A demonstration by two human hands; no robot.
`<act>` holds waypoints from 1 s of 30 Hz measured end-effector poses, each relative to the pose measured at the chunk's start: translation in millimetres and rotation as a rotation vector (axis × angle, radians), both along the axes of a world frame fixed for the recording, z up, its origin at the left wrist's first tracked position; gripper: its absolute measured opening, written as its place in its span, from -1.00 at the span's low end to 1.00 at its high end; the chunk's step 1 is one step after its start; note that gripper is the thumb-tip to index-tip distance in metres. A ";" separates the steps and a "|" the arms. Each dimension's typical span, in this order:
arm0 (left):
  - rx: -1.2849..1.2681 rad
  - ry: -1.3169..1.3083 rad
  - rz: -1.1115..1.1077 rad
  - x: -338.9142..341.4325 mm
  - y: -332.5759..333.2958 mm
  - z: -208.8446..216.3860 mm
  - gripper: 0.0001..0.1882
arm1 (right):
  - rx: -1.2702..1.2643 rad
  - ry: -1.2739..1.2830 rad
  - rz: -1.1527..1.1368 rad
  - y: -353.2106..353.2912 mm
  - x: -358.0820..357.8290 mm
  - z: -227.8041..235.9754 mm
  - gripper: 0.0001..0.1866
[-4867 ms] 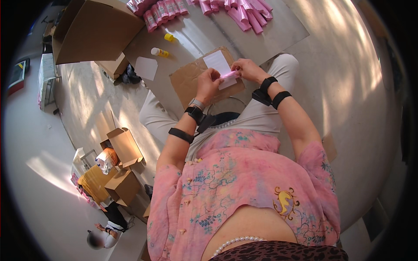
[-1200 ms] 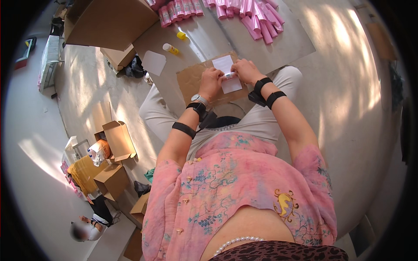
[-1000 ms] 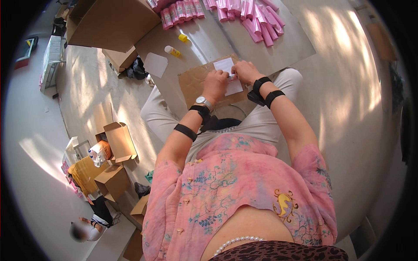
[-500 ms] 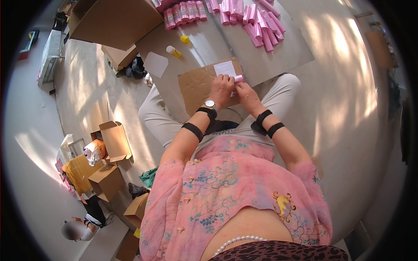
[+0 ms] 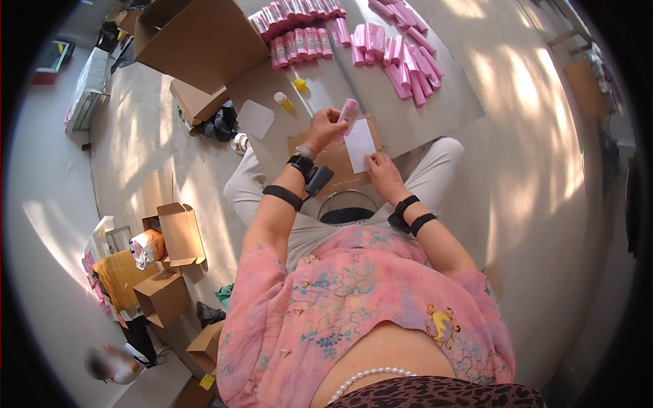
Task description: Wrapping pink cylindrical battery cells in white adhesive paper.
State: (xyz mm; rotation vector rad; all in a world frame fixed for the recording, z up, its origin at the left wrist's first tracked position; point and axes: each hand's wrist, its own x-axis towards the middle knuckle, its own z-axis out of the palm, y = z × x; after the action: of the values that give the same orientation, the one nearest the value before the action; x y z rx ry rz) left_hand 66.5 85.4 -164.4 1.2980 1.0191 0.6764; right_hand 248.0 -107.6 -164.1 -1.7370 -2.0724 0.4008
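I sit on the floor with a brown cardboard piece (image 5: 332,160) across my lap. My left hand (image 5: 322,128) is raised over it and grips a small pink tube (image 5: 347,110). A white sheet (image 5: 359,144) lies on the cardboard, and my right hand (image 5: 384,173) rests on its lower right edge. Both wrists carry black bands.
Several pink tubes lie in rows (image 5: 299,27) and in a loose heap (image 5: 401,58) on a grey mat ahead. A large open carton (image 5: 194,41), two small yellow-capped bottles (image 5: 289,95) and a white card (image 5: 256,119) lie beyond. Small open boxes (image 5: 173,234) and another person (image 5: 109,364) are at lower left.
My left hand has lifted away from the sheet with the pink tube in it. My right hand has dropped to the sheet's lower edge. The camera tilted, bringing the mat and tubes nearer.
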 end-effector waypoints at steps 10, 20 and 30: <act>-0.086 -0.303 0.316 -39.3 -2.7 106.9 -0.69 | 0.049 0.373 -0.067 29.4 -8.5 61.4 -0.71; 1.348 0.285 0.471 5.5 -64.2 235.2 -0.54 | 0.247 1.419 -0.164 69.7 -87.0 229.0 -0.58; 1.414 0.208 0.397 39.9 -85.4 256.7 -0.56 | 0.362 1.670 -0.169 69.6 -58.6 235.9 -0.67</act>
State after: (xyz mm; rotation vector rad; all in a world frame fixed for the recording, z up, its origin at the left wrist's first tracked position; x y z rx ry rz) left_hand 106.4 -0.1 92.3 2.4134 0.9402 1.7671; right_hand 189.4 -38.0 71.8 -0.6979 -0.6728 0.9012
